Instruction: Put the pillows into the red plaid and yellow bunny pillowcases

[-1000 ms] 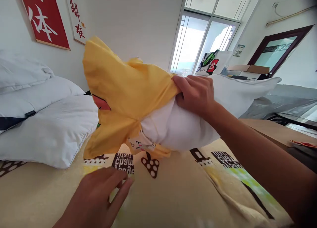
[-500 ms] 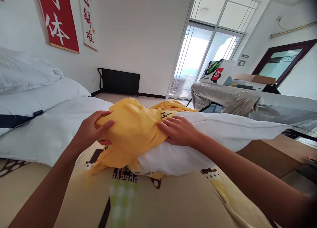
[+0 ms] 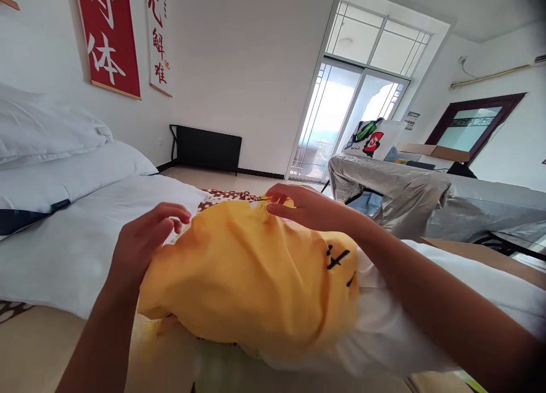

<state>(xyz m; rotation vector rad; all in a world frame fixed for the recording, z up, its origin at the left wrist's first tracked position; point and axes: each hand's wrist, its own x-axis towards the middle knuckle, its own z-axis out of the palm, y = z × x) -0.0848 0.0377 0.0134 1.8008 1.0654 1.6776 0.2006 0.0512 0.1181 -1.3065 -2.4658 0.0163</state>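
Observation:
A yellow fabric cover [image 3: 239,268] with black printed marks lies bunched over the end of a long white padded piece, possibly a quilt or pillow [image 3: 379,319]. At the cover's upper left edge is my left hand [image 3: 147,239]; its fingers are curved, thumb apart, with no cloth visible between them. Over the far edge of the cover hovers my right hand [image 3: 301,202], fingers loosely bent and a gap showing between thumb and forefinger. The underside of the cover is hidden, and its near edge is blurred.
White pillows and bedding [image 3: 81,228] are stacked on the left. Beneath everything is a beige patterned blanket [image 3: 157,359]. A table under silvery plastic [image 3: 384,182] stands at right, bearing a printed bag [image 3: 362,140] and a cardboard box [image 3: 447,152]. A black panel [image 3: 209,148] leans against the back wall.
The yellow cover has spread nearer and wider over the white piece. Both hands, earlier gripping its fabric, have loosened; the right has moved slightly up, the left slightly down and left.

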